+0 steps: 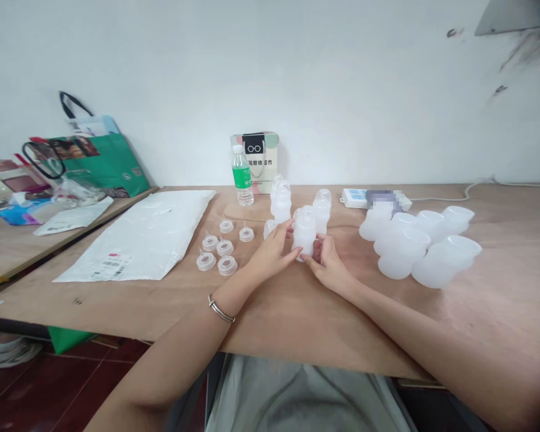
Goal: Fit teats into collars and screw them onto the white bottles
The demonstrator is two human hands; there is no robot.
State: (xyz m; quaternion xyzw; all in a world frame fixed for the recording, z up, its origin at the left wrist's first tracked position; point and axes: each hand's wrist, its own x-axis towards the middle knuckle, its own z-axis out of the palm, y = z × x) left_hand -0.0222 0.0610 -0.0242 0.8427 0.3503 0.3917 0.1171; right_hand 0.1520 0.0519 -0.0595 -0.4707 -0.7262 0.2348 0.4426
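Observation:
Between my two hands, a whitish translucent baby bottle (305,231) with a clear domed cap stands upright. My left hand (276,249) curves round its left side, thumb against the front. From the right, my right hand (328,261) closes on its lower part with thumb and fingers. Just behind are more capped baby bottles (323,210), some partly hidden by the held one and my left hand. Left of my hands, several clear nipples with collar rings (225,247) lie on the table. On the right, several open, capless bottle bodies (402,252) stand grouped together.
A white plastic mailing bag (144,234) lies flat on the brown tabletop (171,306). At the back stand a water bottle (242,177) and a paper bag (267,162). A white power strip (355,198) with a cord lies by the wall. A green bag (112,162) stands far left.

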